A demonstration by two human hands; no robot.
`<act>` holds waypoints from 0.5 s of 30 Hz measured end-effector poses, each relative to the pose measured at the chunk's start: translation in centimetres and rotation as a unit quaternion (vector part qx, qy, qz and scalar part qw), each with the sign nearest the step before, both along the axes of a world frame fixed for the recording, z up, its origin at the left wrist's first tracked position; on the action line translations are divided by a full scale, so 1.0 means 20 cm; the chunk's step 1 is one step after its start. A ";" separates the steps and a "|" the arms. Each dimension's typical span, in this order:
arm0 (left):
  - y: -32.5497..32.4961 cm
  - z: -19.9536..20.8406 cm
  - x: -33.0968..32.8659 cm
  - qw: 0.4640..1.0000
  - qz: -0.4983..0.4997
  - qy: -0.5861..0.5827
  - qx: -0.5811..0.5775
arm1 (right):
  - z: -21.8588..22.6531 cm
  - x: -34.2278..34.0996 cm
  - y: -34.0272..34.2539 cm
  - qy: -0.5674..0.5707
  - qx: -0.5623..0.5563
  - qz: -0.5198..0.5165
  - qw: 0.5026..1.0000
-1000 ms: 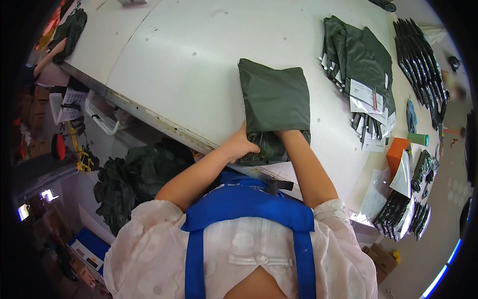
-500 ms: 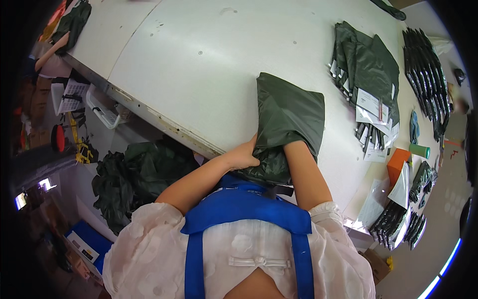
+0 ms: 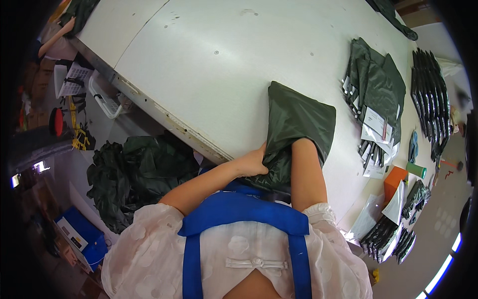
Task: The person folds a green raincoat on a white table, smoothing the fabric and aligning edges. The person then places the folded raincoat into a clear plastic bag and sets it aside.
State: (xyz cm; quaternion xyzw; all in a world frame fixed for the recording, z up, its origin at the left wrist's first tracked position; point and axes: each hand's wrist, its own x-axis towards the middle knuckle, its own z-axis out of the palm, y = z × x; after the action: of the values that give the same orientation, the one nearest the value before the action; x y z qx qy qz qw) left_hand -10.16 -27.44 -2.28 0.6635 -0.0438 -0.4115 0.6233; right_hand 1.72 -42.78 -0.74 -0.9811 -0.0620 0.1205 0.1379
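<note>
**Head view: one hand grips a dark green bag at the table edge, the other is buried inside it**

Head camera looks down on a dark olive-green, soft fabric bag (image 3: pixel 298 124) lying on the near edge of a broad white worktable (image 3: pixel 209 65), its open end hanging toward the person's chest. The left hand (image 3: pixel 253 163) has its fingers curled tight round a bunch of the fabric at the bag's near left edge, pinching the mouth. The right forearm runs into the opening, and the right hand (image 3: pixel 301 130) is wholly covered by the cloth; how its fingers stand cannot be told from this view.

To the right on the table, well apart from the bag, lies a stack of folded dark green pieces with white paper tags (image 3: pixel 376 94). Beyond that sits a fanned row of thin black flat packets (image 3: pixel 430 94). Nearer the table's right end stand a green cylindrical roll (image 3: pixel 416 169) and an orange box (image 3: pixel 396 184), with clear plastic sleeves just beside the box.

Below the table's left edge, on the floor, is a heap of crumpled dark green fabric (image 3: pixel 134 174), and near it a blue box-shaped device (image 3: pixel 82 239). At the far upper left, another person's hand (image 3: pixel 67 26) touches dark cloth at the table corner.
</note>
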 end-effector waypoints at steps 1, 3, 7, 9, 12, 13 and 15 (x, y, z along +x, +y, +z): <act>0.00 -0.02 -0.01 1.000 0.007 -0.002 -0.011 | 0.00 0.00 -0.01 -0.005 0.002 -0.001 1.000; -0.01 -0.02 -0.02 0.999 0.019 -0.026 -0.039 | 0.01 -0.01 -0.03 -0.017 0.006 -0.003 1.000; -0.01 0.00 -0.02 0.993 0.033 -0.072 -0.088 | 0.03 -0.06 -0.07 -0.041 0.014 -0.013 0.999; -0.02 0.00 -0.02 0.992 0.032 -0.081 -0.090 | 0.03 -0.06 -0.08 -0.046 0.018 -0.013 0.999; -0.02 -0.03 -0.02 0.994 0.022 -0.080 -0.074 | 0.02 -0.06 -0.09 -0.046 0.020 -0.012 0.999; -0.02 -0.02 -0.02 0.995 0.017 -0.064 -0.070 | 0.02 -0.06 -0.09 -0.046 0.021 -0.012 0.999; -0.01 -0.01 -0.02 0.997 0.010 -0.039 -0.060 | 0.02 -0.06 -0.08 -0.044 0.022 -0.012 0.999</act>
State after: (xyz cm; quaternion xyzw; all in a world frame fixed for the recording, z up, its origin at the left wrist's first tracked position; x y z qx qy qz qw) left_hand -10.55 -27.62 -2.57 0.6405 -0.0858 -0.3756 0.6643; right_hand 0.46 -44.30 -0.42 -0.9828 -0.0587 0.0745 0.1585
